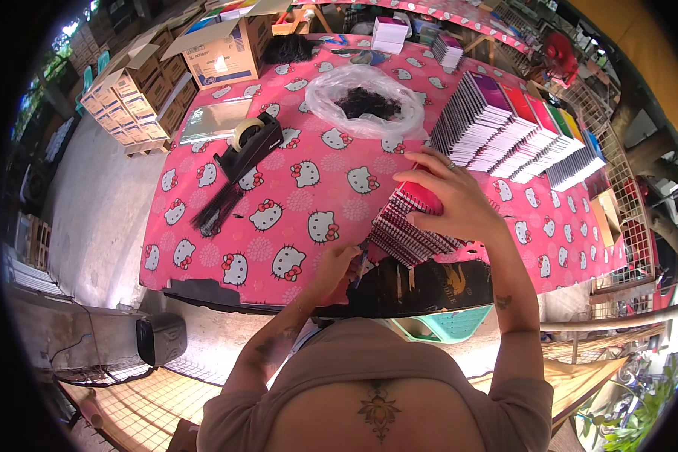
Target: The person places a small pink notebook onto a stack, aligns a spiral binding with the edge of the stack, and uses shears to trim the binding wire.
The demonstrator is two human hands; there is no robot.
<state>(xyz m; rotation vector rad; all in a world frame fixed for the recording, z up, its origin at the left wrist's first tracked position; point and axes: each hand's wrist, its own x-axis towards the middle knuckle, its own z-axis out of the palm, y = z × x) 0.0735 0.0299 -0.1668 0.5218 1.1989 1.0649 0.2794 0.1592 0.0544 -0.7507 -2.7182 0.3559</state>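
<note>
The person's right hand (459, 200) spans the notebook stack (413, 235), which sits at the near edge of the table (279, 237), right in front of the body. That grip is spread but grasping: the thumb rests on the near part and the fingers arch over the red top cover, probably to keep the pile square and steady. The stack is turned so its spiral-bound edges face the left hand (335, 267), presumably so the bindings stay within reach. That hand's fingers curl just beside the lower left corner, near something small and dark; whether they pinch it, one cannot tell.

A tape dispenser (258, 147) and a bundle of black strands (220, 209) lie to the left, leaving the middle of the cloth free. Beyond, a clear plastic bag (410, 124) stands open around more dark strands (365, 103), likely for easy picking. Notebook rows (486, 135) stand at the far right, seemingly grouped by cover colour.
</note>
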